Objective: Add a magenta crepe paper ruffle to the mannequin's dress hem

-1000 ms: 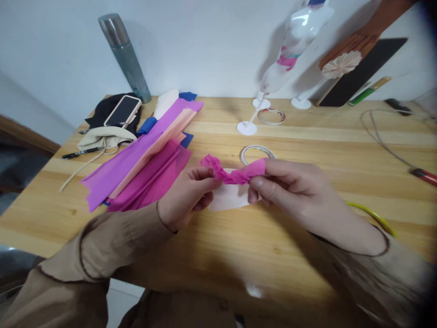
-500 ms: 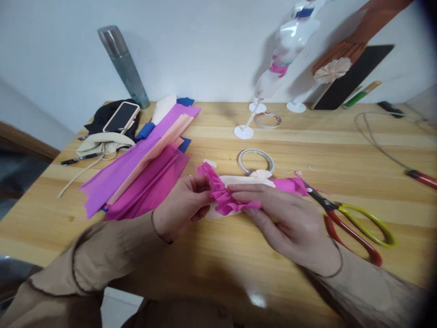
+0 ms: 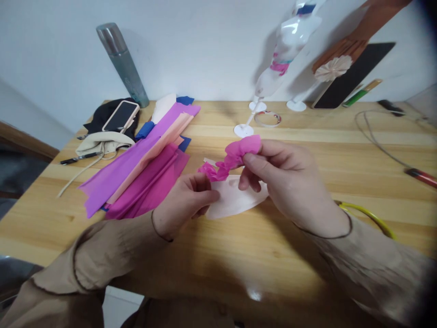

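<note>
A ruffled strip of magenta crepe paper (image 3: pixel 221 169) stretches between my hands above a curved white paper piece (image 3: pixel 235 200). My right hand (image 3: pixel 290 177) pinches the strip's raised right end between thumb and fingers. With its thumb over the white piece's left edge, my left hand (image 3: pixel 186 198) is closed at the place where the strip's crumpled left end lies. Whether the strip is fixed to the white piece cannot be made out. Scissors with a yellow handle loop (image 3: pixel 372 216) lie mostly hidden behind my right hand and wrist.
Folded purple, peach and magenta crepe paper (image 3: pixel 136 168) lies left. Behind it are a phone (image 3: pixel 121 117), a pouch (image 3: pixel 105 143) and a leaning flask (image 3: pixel 124 68). Small mannequins on white stands (image 3: pixel 244 130), a tape roll (image 3: pixel 268 119) and a black panel (image 3: pixel 353 77) stand toward the wall.
My right hand has risen from the white piece, lifting the strip's right end up and away. The tape roll and scissor blades behind it are now covered. My left hand has barely moved.
</note>
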The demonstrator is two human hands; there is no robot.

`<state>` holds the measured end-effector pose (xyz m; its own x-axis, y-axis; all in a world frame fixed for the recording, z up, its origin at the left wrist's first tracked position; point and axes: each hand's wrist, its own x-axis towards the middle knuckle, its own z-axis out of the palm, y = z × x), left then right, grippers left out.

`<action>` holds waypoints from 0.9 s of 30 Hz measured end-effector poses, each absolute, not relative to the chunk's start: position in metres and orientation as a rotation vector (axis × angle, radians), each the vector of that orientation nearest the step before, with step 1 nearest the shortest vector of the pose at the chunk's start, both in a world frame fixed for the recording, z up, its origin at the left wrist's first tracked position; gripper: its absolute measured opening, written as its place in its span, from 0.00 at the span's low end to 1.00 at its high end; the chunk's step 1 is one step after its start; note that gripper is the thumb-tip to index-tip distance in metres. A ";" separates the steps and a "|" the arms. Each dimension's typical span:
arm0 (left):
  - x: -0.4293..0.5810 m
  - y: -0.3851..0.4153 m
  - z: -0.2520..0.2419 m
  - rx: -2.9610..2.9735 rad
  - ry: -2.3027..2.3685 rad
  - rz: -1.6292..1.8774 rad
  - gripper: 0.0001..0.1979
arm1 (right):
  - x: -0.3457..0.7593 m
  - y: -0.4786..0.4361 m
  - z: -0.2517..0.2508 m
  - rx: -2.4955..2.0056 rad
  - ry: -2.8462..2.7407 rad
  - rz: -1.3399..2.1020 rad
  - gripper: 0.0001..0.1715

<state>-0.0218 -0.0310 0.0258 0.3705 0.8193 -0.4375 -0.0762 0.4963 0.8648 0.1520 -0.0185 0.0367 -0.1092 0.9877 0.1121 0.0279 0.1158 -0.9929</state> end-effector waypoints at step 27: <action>-0.012 -0.032 0.026 0.732 1.085 0.754 0.12 | 0.166 -0.037 0.044 -1.128 -1.563 1.033 0.07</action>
<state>-0.0123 -0.0321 0.0257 0.2809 0.8255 -0.4896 -0.1707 0.5450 0.8209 0.1662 -0.0371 0.0437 -0.1581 0.9672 0.1990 0.1965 0.2283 -0.9536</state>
